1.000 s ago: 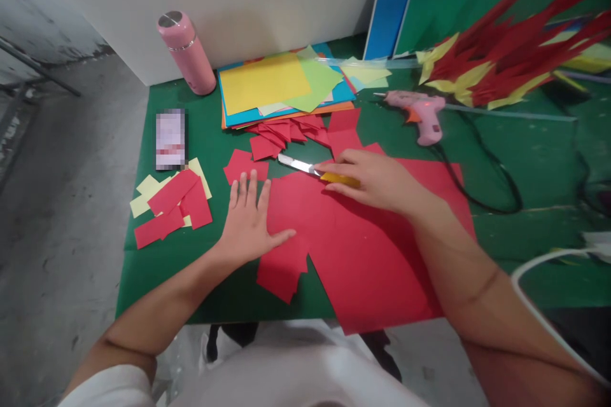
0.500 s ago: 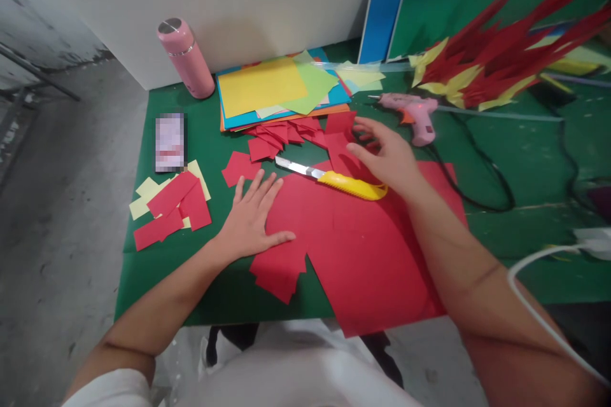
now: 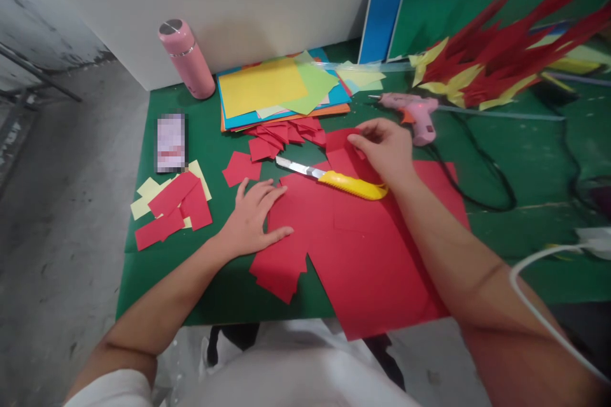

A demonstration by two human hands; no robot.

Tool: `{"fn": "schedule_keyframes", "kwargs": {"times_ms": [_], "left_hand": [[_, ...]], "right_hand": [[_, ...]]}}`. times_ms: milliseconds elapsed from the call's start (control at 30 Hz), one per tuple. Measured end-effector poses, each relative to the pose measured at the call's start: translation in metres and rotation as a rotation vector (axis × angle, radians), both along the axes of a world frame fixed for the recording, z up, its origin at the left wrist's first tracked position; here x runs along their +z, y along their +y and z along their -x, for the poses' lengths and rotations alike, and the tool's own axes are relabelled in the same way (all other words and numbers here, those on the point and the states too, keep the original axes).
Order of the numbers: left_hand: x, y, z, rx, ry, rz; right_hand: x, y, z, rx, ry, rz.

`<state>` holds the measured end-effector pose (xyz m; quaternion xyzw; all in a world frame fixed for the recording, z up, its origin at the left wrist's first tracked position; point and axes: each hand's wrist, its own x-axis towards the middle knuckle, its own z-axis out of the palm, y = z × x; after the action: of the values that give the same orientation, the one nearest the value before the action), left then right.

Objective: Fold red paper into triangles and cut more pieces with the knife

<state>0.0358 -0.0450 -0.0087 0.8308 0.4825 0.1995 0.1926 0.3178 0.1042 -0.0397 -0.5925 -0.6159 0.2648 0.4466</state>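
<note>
My left hand lies with fingers spread on cut red paper pieces left of the large red sheet. My right hand pinches the upper right edge of a red paper strip behind the sheet, thumb against the fingers. Between my hands a yellow utility knife rests on the red sheet, its blade out and pointing left. Small red paper pieces lie in a heap beyond the knife, with a red five-sided piece near my left fingertips.
A pink glue gun with a black cord sits right of my right hand. Colored paper sheets, a pink bottle and a phone are farther back. Red and yellow scraps lie left. A red paper flame shape stands back right.
My right hand has closed from a loose, open pose onto the red strip's edge, bending it a little. My left fingers have curled slightly back; the knife stays put.
</note>
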Motion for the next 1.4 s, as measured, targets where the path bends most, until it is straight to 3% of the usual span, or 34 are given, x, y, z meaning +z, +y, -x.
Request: {"fn": "schedule_keyframes", "kwargs": {"times_ms": [133, 267, 400, 500, 667, 833, 1033, 1133, 1267, 1400], "left_hand": [[0.001, 0.002, 0.002, -0.031, -0.148, 0.036], [-0.001, 0.004, 0.003, -0.009, -0.244, -0.031], [-0.003, 0.007, 0.003, 0.099, -0.425, -0.041], [-0.006, 0.011, 0.002, 0.213, -0.584, 0.026], [-0.012, 0.018, -0.001, 0.292, -0.943, 0.213], [-0.013, 0.021, -0.001, 0.273, -1.062, 0.340], [-0.017, 0.021, -0.004, 0.309, -1.069, 0.386], [-0.018, 0.021, -0.005, 0.342, -1.034, 0.386], [-0.016, 0.021, -0.004, 0.364, -1.042, 0.321], [-0.012, 0.020, -0.002, 0.379, -1.021, 0.342]], "right_hand": [[0.007, -0.006, 0.003, -0.038, 0.094, 0.050], [0.012, -0.006, 0.002, -0.119, 0.147, -0.064], [0.016, -0.003, 0.001, -0.270, 0.282, -0.233], [0.021, -0.007, 0.002, -0.288, 0.352, -0.222], [0.028, -0.032, 0.023, 0.008, 0.301, -0.034], [0.031, -0.064, 0.060, 0.294, 0.241, 0.037], [0.027, -0.082, 0.080, 0.455, 0.144, -0.020], [0.027, -0.084, 0.080, 0.551, 0.050, -0.109], [0.026, -0.080, 0.076, 0.808, -0.085, -0.291], [0.023, -0.078, 0.073, 0.891, -0.128, -0.325]]}}
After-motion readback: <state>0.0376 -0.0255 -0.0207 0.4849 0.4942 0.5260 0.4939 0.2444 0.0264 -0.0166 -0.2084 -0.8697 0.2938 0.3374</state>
